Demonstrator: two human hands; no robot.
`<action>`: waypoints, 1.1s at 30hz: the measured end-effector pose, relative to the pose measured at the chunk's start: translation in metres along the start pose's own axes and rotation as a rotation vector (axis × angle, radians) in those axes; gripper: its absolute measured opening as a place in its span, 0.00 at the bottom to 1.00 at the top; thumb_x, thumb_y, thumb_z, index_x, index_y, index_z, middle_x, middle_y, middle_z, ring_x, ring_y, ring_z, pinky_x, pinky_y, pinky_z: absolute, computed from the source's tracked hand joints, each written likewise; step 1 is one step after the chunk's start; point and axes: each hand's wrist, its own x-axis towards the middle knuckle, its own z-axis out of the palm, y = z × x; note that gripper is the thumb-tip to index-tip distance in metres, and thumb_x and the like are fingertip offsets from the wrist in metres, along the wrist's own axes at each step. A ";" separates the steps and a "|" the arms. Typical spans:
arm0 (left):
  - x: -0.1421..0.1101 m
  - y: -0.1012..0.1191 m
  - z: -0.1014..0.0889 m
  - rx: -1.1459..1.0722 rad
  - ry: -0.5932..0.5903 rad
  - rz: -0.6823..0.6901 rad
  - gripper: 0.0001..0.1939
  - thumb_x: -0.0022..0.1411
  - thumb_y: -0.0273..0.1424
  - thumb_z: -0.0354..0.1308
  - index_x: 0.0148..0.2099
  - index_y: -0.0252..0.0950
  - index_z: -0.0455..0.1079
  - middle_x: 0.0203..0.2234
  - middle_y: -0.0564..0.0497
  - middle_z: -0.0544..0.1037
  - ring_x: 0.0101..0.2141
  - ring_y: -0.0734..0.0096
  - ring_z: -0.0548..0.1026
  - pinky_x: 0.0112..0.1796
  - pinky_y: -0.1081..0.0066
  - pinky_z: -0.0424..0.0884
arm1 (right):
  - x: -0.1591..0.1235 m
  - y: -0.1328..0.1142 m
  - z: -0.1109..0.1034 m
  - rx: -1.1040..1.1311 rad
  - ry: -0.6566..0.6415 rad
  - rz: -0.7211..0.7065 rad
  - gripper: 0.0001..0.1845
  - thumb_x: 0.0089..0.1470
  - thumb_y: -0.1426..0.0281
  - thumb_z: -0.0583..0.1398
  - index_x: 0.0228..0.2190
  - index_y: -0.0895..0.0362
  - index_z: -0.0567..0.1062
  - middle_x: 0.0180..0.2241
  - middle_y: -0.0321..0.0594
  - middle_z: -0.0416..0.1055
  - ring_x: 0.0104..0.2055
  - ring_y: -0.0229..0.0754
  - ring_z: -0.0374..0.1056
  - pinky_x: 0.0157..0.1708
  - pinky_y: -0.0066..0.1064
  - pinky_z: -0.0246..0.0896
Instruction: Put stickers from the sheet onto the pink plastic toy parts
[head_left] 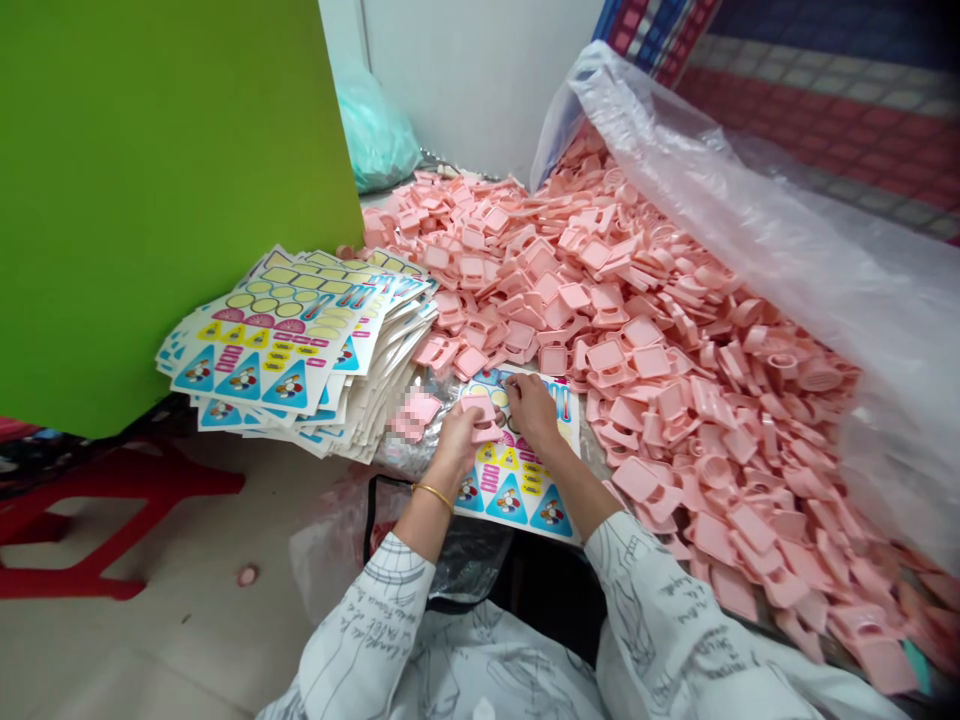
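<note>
A sticker sheet (507, 505) lies flat before me, printed with blue triangles, yellow shapes and small pink marks. Over its left side my left hand (457, 440) is closed on a pink plastic piece (480, 408) with a flat square face. My right hand (534, 408) rests at the upper middle of the sheet, its fingers bent together at the stickers. Whatever those fingertips pinch is too small to make out. Another pink piece (420, 412) sits on clear plastic just left of my left hand.
A thick stack of sticker sheets (300, 350) stands at the left, beside a green panel (165, 180). Many pink plastic pieces (570, 300) heap across the back and right, spilling from a clear plastic bag (720, 190). A red stool (142, 495) is on the floor.
</note>
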 end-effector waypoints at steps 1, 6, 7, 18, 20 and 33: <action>0.000 0.000 0.000 0.002 0.000 0.000 0.15 0.43 0.22 0.56 0.37 0.33 0.69 0.27 0.47 0.78 0.32 0.62 0.80 0.30 0.68 0.76 | -0.001 0.000 0.000 -0.004 0.007 0.003 0.14 0.64 0.69 0.53 0.43 0.55 0.77 0.44 0.43 0.71 0.44 0.43 0.67 0.41 0.30 0.57; 0.000 -0.001 0.000 0.012 -0.001 0.007 0.14 0.43 0.23 0.56 0.37 0.33 0.69 0.28 0.46 0.79 0.31 0.61 0.80 0.29 0.67 0.76 | -0.004 -0.003 0.003 -0.016 0.062 0.008 0.15 0.64 0.69 0.51 0.44 0.55 0.77 0.44 0.43 0.71 0.44 0.43 0.67 0.41 0.30 0.57; 0.000 -0.001 -0.001 0.013 -0.001 0.008 0.14 0.43 0.23 0.56 0.37 0.33 0.69 0.29 0.46 0.79 0.32 0.61 0.80 0.29 0.66 0.76 | -0.004 -0.003 0.004 -0.021 0.060 0.007 0.15 0.64 0.68 0.51 0.44 0.54 0.77 0.44 0.43 0.71 0.44 0.44 0.67 0.41 0.31 0.57; -0.001 0.000 0.000 0.022 -0.003 -0.001 0.14 0.43 0.23 0.55 0.37 0.34 0.69 0.29 0.46 0.79 0.31 0.62 0.80 0.27 0.68 0.75 | -0.002 0.004 0.000 0.047 0.001 -0.011 0.14 0.62 0.70 0.52 0.41 0.55 0.77 0.43 0.43 0.72 0.43 0.43 0.67 0.43 0.30 0.58; -0.001 0.000 0.001 0.025 -0.003 -0.004 0.14 0.43 0.23 0.55 0.37 0.34 0.69 0.30 0.46 0.79 0.32 0.61 0.80 0.27 0.68 0.75 | 0.000 0.004 0.000 0.064 -0.008 0.005 0.14 0.61 0.70 0.52 0.41 0.55 0.77 0.43 0.42 0.73 0.43 0.42 0.67 0.43 0.30 0.58; -0.002 0.000 0.001 0.038 0.017 -0.003 0.14 0.44 0.23 0.56 0.37 0.34 0.69 0.30 0.46 0.80 0.32 0.62 0.80 0.29 0.68 0.76 | 0.010 -0.001 0.000 0.036 0.081 0.025 0.16 0.62 0.69 0.50 0.43 0.55 0.77 0.45 0.44 0.72 0.44 0.43 0.68 0.43 0.31 0.58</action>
